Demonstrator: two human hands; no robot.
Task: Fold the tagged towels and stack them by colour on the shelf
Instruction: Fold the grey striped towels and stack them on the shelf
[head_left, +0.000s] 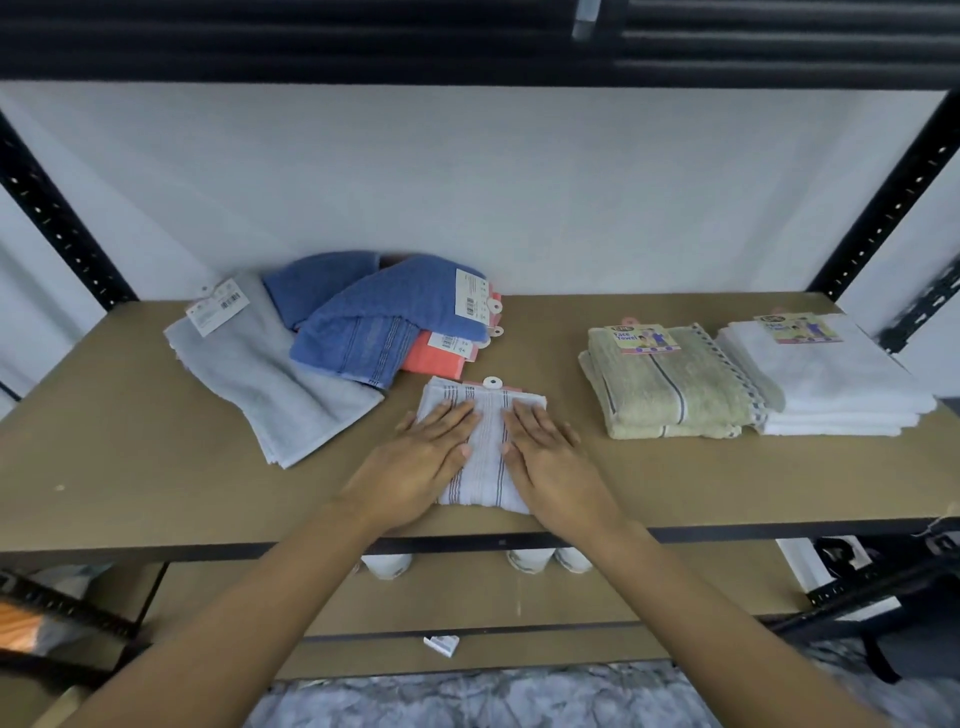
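Brown board forms the shelf (119, 467) that carries all the towels. Far left on it lies a pale grey towel (270, 389), loosely folded and set at an angle, with a paper tag (215, 306) at its back corner. Overlapping its right edge is a heap of two blue towels (363, 322), unfolded, the upper one bearing a white barcode label. A coral towel (436, 358) pokes out from under the blue ones. Just in front of that, near the shelf's front edge, sits the white striped towel (487, 431), folded into a small rectangle with its hanger tab at the back. The left hand (421, 467) lies flat on its left half, fingers straight and pressing down, gripping nothing. The right hand (550, 462) does the same on the right half, palm down and fingers extended. Further right stands a folded stack of sage-green towels (670, 395) with a card label on top, and touching its right side a folded stack of white towels (831, 384), also labelled.
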